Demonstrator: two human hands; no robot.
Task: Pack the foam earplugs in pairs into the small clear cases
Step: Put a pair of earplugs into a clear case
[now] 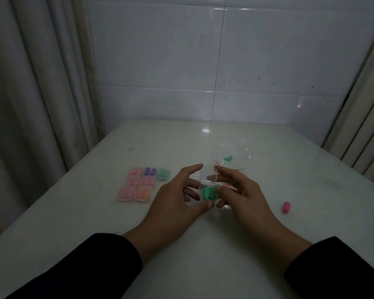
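Note:
A small clear case (208, 177) with its lid raised is held between both hands above the table's middle. Two green earplugs (209, 193) lie side by side in its base. My left hand (177, 197) grips the case from the left, thumb under the base, index finger at the lid. My right hand (240, 190) holds it from the right, fingertips on the lid and base. A loose pink earplug (286, 207) lies to the right. Another green earplug (228, 158) rests in a clear plastic bag (238, 154) behind the hands.
Several filled cases (138, 184) with pink, purple, orange and green earplugs sit in a group on the left of the white table (95, 223). A tiled wall stands behind, curtains (30, 104) hang at the left.

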